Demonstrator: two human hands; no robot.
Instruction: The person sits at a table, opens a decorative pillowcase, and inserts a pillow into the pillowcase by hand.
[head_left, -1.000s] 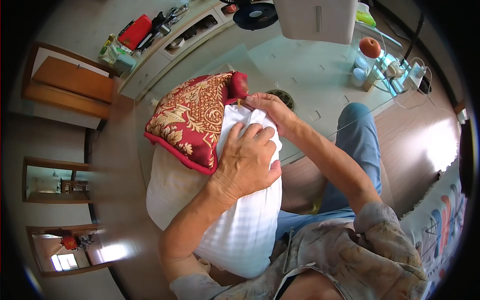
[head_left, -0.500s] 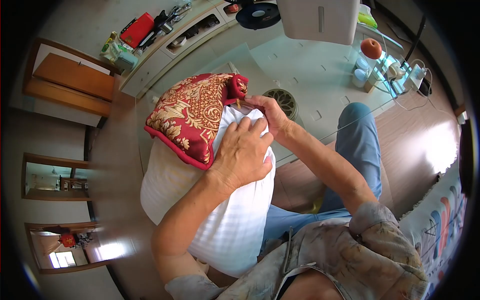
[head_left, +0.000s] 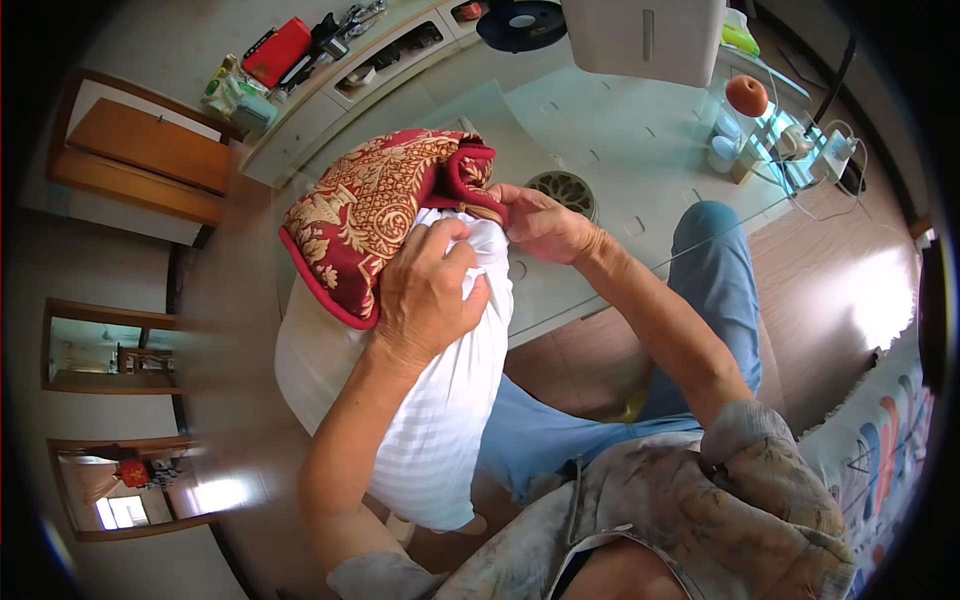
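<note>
A white striped pillow (head_left: pixel 430 440) stands upright against my legs, its upper end inside a red and gold patterned cushion cover (head_left: pixel 350 215). My left hand (head_left: pixel 425 285) lies over the white fabric just below the cover's opening, fingers curled and gripping the pillow. At the cover's near right edge, my right hand (head_left: pixel 545 222) pinches the red piped rim between thumb and fingers. The fabric is bunched where the two hands come close. The pillow's end inside the cover is hidden.
Beyond the hands is a glass table (head_left: pixel 610 150) with a round green patterned object (head_left: pixel 565 195), a white box (head_left: pixel 645 40) and an orange-red round object (head_left: pixel 747 96). A white cabinet (head_left: pixel 320 130) runs along the back, holding a red item (head_left: pixel 276 52). Cables (head_left: pixel 830 160) lie at right.
My left hand has moved left and slightly up, its fingers curling more into the white fabric. The cover has shifted up and left, and the pillow has narrowed on its right side.
</note>
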